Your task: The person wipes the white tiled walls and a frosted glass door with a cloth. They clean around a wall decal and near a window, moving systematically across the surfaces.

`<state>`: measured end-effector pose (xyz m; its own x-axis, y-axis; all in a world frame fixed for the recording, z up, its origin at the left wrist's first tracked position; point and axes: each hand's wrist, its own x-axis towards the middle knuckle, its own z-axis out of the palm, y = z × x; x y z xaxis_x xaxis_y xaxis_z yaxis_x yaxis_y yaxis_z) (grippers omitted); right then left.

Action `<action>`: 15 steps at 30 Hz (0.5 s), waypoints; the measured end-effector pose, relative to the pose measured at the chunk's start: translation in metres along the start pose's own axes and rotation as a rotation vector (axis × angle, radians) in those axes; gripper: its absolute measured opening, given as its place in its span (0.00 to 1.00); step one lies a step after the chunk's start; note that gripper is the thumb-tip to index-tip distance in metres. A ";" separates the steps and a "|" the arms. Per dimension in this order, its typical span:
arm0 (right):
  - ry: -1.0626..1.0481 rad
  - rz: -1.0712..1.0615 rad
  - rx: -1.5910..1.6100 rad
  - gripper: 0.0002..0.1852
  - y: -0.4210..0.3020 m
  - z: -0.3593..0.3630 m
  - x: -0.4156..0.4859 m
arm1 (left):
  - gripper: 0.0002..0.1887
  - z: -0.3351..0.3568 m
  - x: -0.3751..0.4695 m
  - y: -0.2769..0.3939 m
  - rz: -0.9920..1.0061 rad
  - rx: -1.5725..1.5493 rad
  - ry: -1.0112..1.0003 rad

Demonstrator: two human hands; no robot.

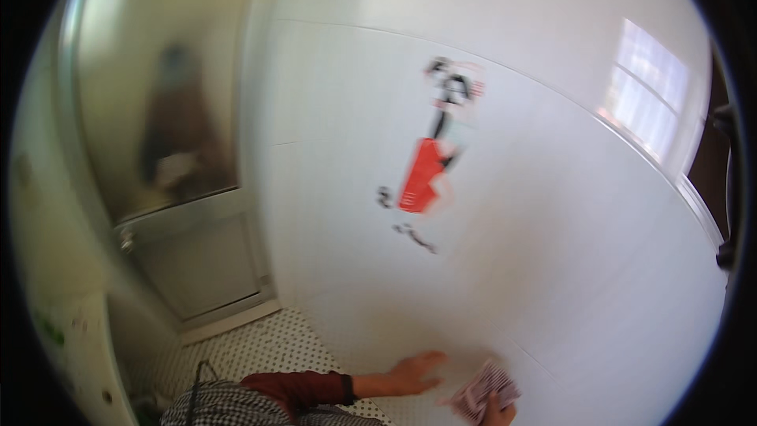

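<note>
My left hand [414, 374], at the end of a dark red sleeve with a black cuff, reaches out with its fingers apart and nothing in it. It is in front of the lower part of a white wall [355, 219]; whether it touches the wall I cannot tell. To the right, at the bottom of the view, my right hand [500, 413] grips a crumpled pink-and-dark striped cloth [482, 392]. The cloth is at or close to the wall surface. Higher up, a red and black figure decal [421, 175] is on the wall.
A door [189, 272] with a frosted pane [171, 12] stands at the left, a blurred dark figure showing in the pane. The floor [260, 343] has dotted tiles. A pale basin-like edge [109, 361] is at lower left. Window light [647, 89] falls upper right.
</note>
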<state>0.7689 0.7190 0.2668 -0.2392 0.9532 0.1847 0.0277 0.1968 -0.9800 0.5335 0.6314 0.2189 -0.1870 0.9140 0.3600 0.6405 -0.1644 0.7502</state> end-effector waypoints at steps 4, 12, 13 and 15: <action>0.256 -0.265 -0.061 0.14 -0.114 -0.027 0.031 | 0.40 -0.027 0.046 -0.009 0.293 0.186 0.315; 0.626 -1.388 -0.684 0.36 -0.313 -0.017 0.097 | 0.51 -0.025 0.161 -0.014 0.627 0.542 0.595; 0.595 -1.505 -0.693 0.35 -0.336 -0.007 0.114 | 0.51 -0.021 0.165 -0.017 0.652 0.557 0.633; 0.550 -1.591 -0.788 0.33 -0.365 0.015 0.150 | 0.50 -0.013 0.175 -0.025 0.685 0.569 0.693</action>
<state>0.7084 0.7870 0.6507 -0.1915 -0.2855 0.9390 0.5474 0.7631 0.3437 0.4751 0.7911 0.2700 0.0742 0.2637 0.9617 0.9801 -0.1974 -0.0215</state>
